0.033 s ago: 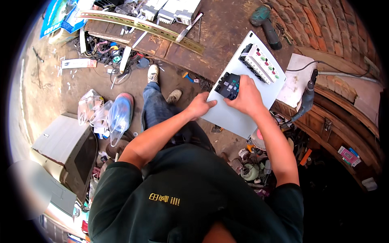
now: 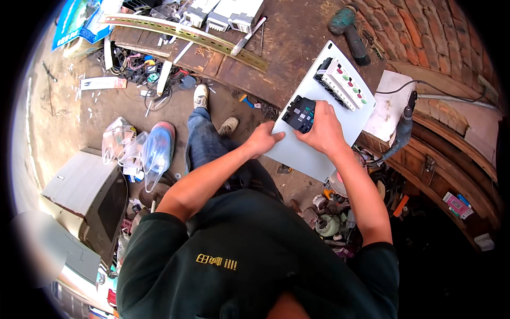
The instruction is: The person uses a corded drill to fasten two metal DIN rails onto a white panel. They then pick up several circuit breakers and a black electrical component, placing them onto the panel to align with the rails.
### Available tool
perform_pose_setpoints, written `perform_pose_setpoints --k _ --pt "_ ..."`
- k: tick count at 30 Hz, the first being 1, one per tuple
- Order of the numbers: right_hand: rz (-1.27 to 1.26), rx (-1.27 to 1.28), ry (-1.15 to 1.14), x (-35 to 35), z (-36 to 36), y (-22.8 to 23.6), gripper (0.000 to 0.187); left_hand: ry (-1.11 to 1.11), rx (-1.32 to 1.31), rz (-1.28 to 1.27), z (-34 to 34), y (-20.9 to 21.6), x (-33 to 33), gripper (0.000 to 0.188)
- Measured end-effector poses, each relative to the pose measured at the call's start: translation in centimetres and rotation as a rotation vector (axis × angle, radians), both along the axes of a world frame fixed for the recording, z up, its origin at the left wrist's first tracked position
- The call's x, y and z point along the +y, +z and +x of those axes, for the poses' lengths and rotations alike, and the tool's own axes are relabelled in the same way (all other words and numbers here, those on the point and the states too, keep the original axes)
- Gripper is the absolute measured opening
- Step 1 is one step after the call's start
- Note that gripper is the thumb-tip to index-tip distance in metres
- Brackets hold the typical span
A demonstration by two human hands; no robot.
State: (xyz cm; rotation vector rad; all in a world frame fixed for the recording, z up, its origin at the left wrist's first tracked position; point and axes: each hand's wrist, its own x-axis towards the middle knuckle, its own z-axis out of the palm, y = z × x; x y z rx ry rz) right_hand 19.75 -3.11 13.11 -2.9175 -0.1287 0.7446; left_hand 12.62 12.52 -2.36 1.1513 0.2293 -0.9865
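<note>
A light grey mounting plate [image 2: 311, 154] leans over the front edge of the workbench. My left hand [image 2: 263, 139] grips the plate's near left edge, its thumb resting on the face. A black contactor-like electrical block [image 2: 300, 114] sits against the plate, and my right hand [image 2: 325, 126] is closed around its right side. Whether the block is fastened to the plate cannot be seen. Farther up the plate is a row of white circuit-breaker-like modules [image 2: 342, 85] with red and green marks, a black strip along its left side.
On the wooden workbench [image 2: 297, 32] lie a green cordless drill [image 2: 348, 34], a slotted metal rail [image 2: 186, 34], a marker [image 2: 248, 36] and white boxed devices [image 2: 239, 16]. A corded power tool [image 2: 401, 125] rests at right. Plastic bags [image 2: 158, 151] and scrap parts cover parts of the floor.
</note>
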Motion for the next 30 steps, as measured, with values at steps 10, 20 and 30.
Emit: perform_pose_setpoints --k 10,20,30 --pt "0.097 -0.179 -0.022 0.1 -0.3 -0.4 0.082 -0.102 0.019 0.051 0.9 1.4 0.8 0.027" --pt "0.09 -0.122 -0.112 0.4 -0.6 -0.1 0.081 -0.119 0.054 -0.086 0.8 -0.3 0.8 0.026" --pt "0.253 -0.078 -0.34 1.4 -0.7 2.9 0.118 -0.711 -0.726 0.282 13.4 9.8 9.2 0.048"
